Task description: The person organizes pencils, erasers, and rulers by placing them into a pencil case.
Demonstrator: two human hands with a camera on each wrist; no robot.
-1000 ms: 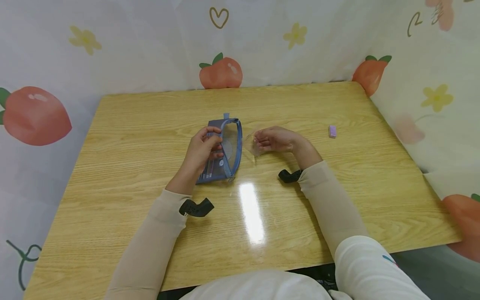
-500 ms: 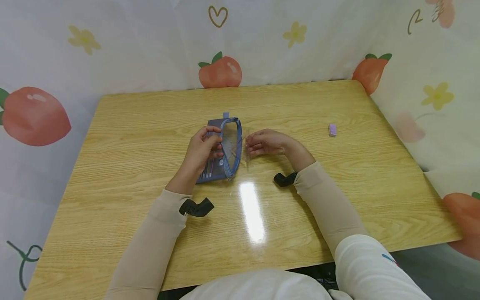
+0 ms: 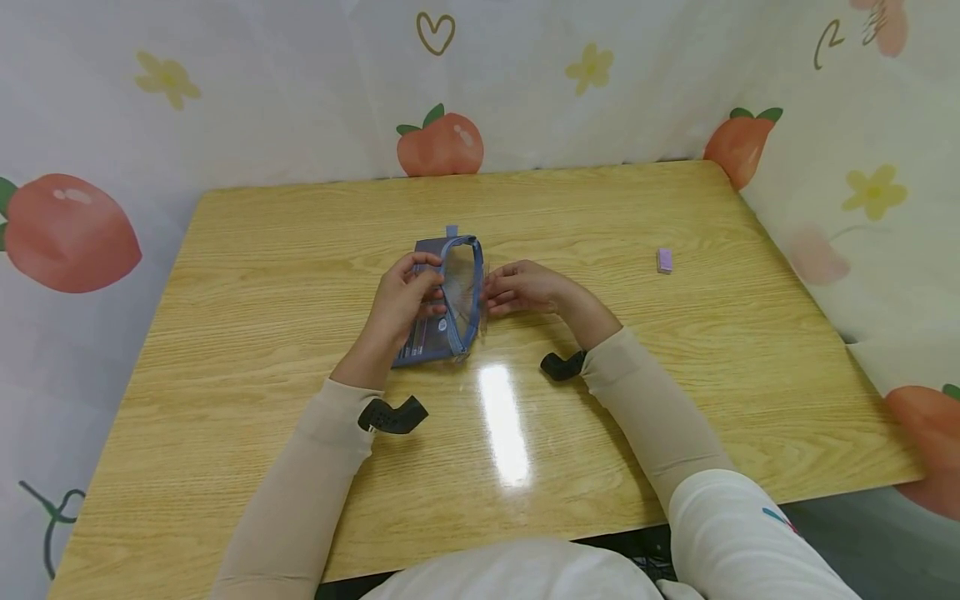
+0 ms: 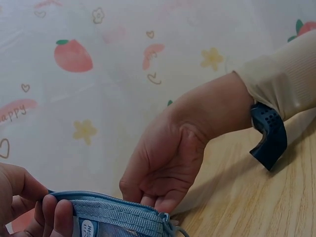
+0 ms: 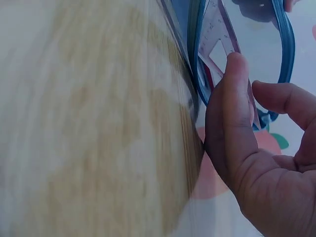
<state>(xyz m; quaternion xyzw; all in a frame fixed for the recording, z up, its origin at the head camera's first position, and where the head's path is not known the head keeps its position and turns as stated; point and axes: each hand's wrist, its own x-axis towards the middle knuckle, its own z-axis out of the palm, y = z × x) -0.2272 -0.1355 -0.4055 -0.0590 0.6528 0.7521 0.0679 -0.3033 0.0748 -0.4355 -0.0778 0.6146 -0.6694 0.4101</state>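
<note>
A blue mesh zip pouch (image 3: 429,343) lies on the table with its mouth unzipped and spread. My left hand (image 3: 402,296) grips the near lip of that mouth, thumb and fingers on the blue edge. At the opening's right side is my right hand (image 3: 527,288), its fingers pinching a clear set square (image 5: 213,23). In the right wrist view the set square shows printed scale marks and a cut-out, and its far part sits inside the pouch mouth. Its outline is faint in the head view. The zip pull (image 4: 170,226) hangs at one end of the opening.
A small purple block (image 3: 664,261), eraser-like, lies on the wooden table (image 3: 300,250) to the right. White cloth with printed fruit (image 3: 441,146) hangs around the back and sides. A black camera mount sits on each wrist.
My right hand has moved left with the set square, from beside the pouch to its mouth, and the set square now enters the opening. My left hand and the pouch have stayed put.
</note>
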